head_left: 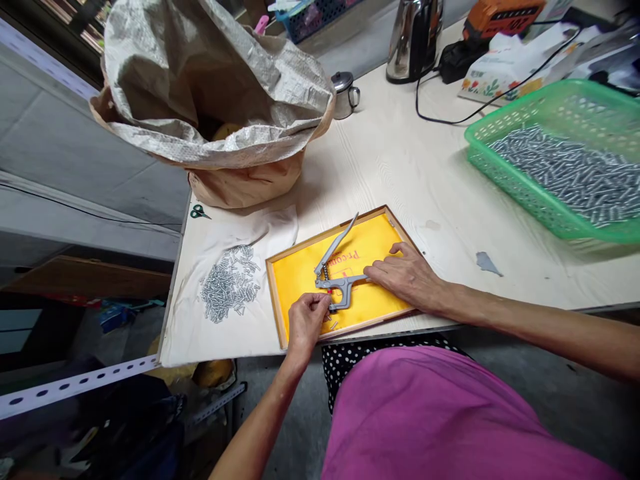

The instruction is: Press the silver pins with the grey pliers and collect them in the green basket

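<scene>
A grey hand press tool with a raised lever lies over the yellow sheet of a wood-rimmed tray. My left hand pinches at the tool's lower jaw, near a small red part; what is between the fingertips is too small to name. My right hand has its fingers closed on the end of the tool's handle. Some small metal pieces lie in the tray below the jaw. Left of the tray, a pile of small metal parts rests on a white cloth.
A large open sack stands at the back left, with scissors near it. A green basket of metal parts is at right. Behind are a metal mug, a kettle and a black cable.
</scene>
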Demonstrator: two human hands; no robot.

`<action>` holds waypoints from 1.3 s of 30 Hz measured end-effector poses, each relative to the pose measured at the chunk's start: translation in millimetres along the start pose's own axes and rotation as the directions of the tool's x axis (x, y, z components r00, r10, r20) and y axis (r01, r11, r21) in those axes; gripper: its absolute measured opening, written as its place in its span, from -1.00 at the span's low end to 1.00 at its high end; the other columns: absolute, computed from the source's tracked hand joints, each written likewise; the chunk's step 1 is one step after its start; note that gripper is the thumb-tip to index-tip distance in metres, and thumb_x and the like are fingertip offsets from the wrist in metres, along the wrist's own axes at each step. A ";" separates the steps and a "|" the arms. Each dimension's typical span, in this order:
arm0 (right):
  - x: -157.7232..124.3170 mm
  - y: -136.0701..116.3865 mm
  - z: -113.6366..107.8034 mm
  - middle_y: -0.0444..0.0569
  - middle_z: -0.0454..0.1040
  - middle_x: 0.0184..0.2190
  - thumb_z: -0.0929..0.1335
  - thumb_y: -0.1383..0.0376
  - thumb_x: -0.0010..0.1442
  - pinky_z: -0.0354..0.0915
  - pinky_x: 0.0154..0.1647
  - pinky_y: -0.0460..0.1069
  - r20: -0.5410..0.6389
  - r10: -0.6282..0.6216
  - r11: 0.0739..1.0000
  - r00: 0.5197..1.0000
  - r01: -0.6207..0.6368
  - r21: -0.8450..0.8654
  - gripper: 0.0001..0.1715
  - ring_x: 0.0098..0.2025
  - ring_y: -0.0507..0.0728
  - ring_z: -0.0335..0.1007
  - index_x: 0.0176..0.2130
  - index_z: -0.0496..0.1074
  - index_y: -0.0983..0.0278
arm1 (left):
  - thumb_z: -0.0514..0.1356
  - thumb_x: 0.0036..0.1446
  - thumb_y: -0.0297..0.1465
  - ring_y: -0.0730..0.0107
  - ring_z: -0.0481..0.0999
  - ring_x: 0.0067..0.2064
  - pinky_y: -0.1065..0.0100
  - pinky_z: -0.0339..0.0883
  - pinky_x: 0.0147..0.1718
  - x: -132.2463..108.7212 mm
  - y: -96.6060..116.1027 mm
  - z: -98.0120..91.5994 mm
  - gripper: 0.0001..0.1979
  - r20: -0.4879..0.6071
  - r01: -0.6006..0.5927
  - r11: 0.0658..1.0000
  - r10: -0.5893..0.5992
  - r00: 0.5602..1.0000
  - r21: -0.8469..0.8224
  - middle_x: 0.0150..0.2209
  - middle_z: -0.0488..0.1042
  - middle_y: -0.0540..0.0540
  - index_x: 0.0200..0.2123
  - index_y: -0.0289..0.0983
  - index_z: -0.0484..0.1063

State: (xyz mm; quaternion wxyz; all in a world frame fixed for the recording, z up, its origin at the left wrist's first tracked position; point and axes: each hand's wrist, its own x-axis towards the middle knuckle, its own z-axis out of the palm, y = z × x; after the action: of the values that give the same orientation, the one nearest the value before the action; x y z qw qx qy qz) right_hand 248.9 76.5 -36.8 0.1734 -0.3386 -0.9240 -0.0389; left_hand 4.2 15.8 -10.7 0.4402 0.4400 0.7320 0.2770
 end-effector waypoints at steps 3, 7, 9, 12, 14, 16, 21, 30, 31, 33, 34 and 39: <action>0.2 0.4 2.0 -0.17 0.47 -0.46 0.17 0.37 0.40 -0.07 -0.10 0.09 0.036 -0.004 1.000 0.999 0.003 0.020 -0.73 -0.46 0.02 0.15 -0.26 0.40 0.25 | 0.31 -0.01 -0.27 0.43 0.49 -0.52 0.43 0.40 -0.48 2.6 -1.6 -1.8 -0.78 0.031 0.016 1.000 -0.017 0.999 0.012 -0.51 0.55 -0.06 -0.40 -0.34 0.55; 2.8 -0.8 0.2 -0.12 0.48 -0.42 0.22 0.31 0.38 -0.06 -0.13 0.09 0.107 0.019 1.000 0.994 -0.019 -0.001 -0.79 -0.40 0.06 0.21 -0.25 0.41 0.25 | 0.31 -0.02 -0.30 0.44 0.48 -0.55 0.44 0.36 -0.52 6.3 0.1 -3.0 -0.82 0.050 0.056 0.998 -0.058 0.997 0.040 -0.55 0.53 -0.04 -0.44 -0.33 0.55; 6.0 0.5 -2.9 -0.03 0.51 -0.29 0.28 0.17 0.33 -0.03 -0.11 0.11 0.130 0.045 0.999 0.991 -0.044 -0.011 -0.78 -0.28 0.13 0.29 -0.22 0.42 0.26 | 0.31 -0.03 -0.29 0.44 0.46 -0.57 0.45 0.34 -0.53 8.0 1.1 -3.4 -0.81 0.061 0.057 0.996 -0.061 0.996 0.064 -0.58 0.51 -0.03 -0.47 -0.32 0.55; 14.1 9.0 -5.9 0.15 0.39 0.12 0.38 -0.08 0.17 0.03 0.03 0.20 0.117 0.026 0.999 0.993 -0.028 0.017 -0.36 0.05 0.31 0.26 0.06 0.35 0.28 | 0.31 -0.04 -0.26 0.45 0.44 -0.57 0.45 0.32 -0.54 9.5 1.6 -4.4 -0.79 0.083 0.048 0.995 -0.055 0.995 0.086 -0.60 0.49 -0.02 -0.49 -0.32 0.54; 22.0 18.2 -4.1 0.24 0.18 0.29 0.40 -0.18 0.08 0.01 0.12 0.28 0.110 -0.020 0.999 0.994 0.014 0.050 -0.05 0.23 0.41 0.09 0.23 0.20 0.30 | 0.30 -0.05 -0.25 0.45 0.44 -0.57 0.44 0.31 -0.53 9.4 2.0 -5.1 -0.77 0.086 0.046 0.995 -0.053 0.995 0.088 -0.59 0.49 -0.03 -0.48 -0.32 0.55; 31.8 27.8 1.0 0.30 0.09 0.34 0.40 -0.22 0.02 0.01 0.16 0.33 0.137 -0.056 0.996 0.989 0.046 0.079 0.08 0.32 0.48 -0.05 0.28 0.14 0.33 | 0.31 -0.06 -0.24 0.45 0.43 -0.57 0.44 0.30 -0.54 8.7 3.1 -5.5 -0.77 0.080 0.046 0.995 -0.054 0.995 0.093 -0.60 0.49 -0.02 -0.47 -0.33 0.55; 55.3 41.3 10.9 0.30 0.29 0.20 0.38 -0.29 -0.05 0.03 0.15 0.38 0.241 -0.127 0.990 0.962 0.108 0.093 0.14 0.31 0.53 -0.04 0.26 0.20 0.37 | 0.32 -0.07 -0.23 0.45 0.44 -0.58 0.44 0.29 -0.54 6.9 7.6 -4.3 -0.76 0.070 0.061 0.992 -0.068 0.995 0.110 -0.60 0.49 -0.02 -0.49 -0.32 0.55; 57.1 37.8 -2.2 0.18 0.45 -0.05 0.38 -0.22 0.05 0.04 0.07 0.28 0.217 -0.115 0.992 0.969 0.099 0.084 -0.02 0.00 0.33 0.24 0.17 0.26 0.41 | 0.28 0.06 -0.24 0.33 0.51 -0.47 0.34 0.39 -0.43 -2.1 13.2 -5.9 -0.76 -0.002 -0.004 0.960 0.005 1.000 0.280 -0.48 0.51 -0.09 -0.45 -0.31 0.50; 55.6 36.9 -3.2 0.17 0.46 -0.06 0.38 -0.20 0.06 0.03 0.07 0.27 0.215 -0.113 0.991 0.970 0.096 0.088 -0.03 -0.01 0.31 0.24 0.18 0.25 0.42 | 0.27 0.09 -0.24 0.30 0.52 -0.41 0.31 0.41 -0.39 -4.1 15.5 -5.8 -0.77 -0.049 -0.076 0.936 0.099 0.994 0.345 -0.42 0.52 -0.13 -0.43 -0.31 0.49; 53.3 33.8 -6.1 0.15 0.46 -0.07 0.40 -0.15 0.08 0.00 0.09 0.26 0.209 -0.115 0.991 0.971 0.097 0.093 -0.05 -0.02 0.30 0.24 0.20 0.23 0.43 | 0.27 0.13 -0.26 0.20 0.54 -0.23 0.23 0.45 -0.22 -5.9 22.8 -3.1 -0.78 -0.087 -0.250 0.836 0.331 0.940 0.489 -0.23 0.51 -0.21 -0.28 -0.32 0.49; 52.4 31.5 -8.0 0.14 0.46 -0.07 0.40 -0.12 0.10 -0.02 0.10 0.26 0.201 -0.116 0.991 0.973 0.100 0.092 -0.07 -0.01 0.30 0.24 0.20 0.22 0.44 | 0.29 0.12 -0.27 0.13 0.52 -0.10 0.17 0.43 -0.11 -5.1 27.6 -0.2 -0.73 -0.055 -0.334 0.763 0.434 0.899 0.553 -0.12 0.49 -0.25 -0.17 -0.32 0.48; 50.3 16.7 -21.0 0.15 0.45 -0.08 0.33 -0.09 0.22 0.00 0.06 0.22 0.168 -0.079 0.995 0.983 0.069 0.066 -0.19 -0.04 0.28 0.24 0.18 0.24 0.46 | 0.35 0.06 -0.28 -0.04 0.32 0.17 0.02 0.28 0.13 14.5 51.5 21.2 -0.28 0.304 -0.590 0.434 0.565 0.767 0.681 0.17 0.34 -0.31 0.24 -0.31 0.17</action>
State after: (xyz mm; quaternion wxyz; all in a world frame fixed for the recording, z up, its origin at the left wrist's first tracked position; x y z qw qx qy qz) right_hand 230.1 116.1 -0.4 0.1022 -0.3007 -0.9481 0.0116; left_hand 40.4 52.7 14.6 0.1096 0.8061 0.5762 0.0789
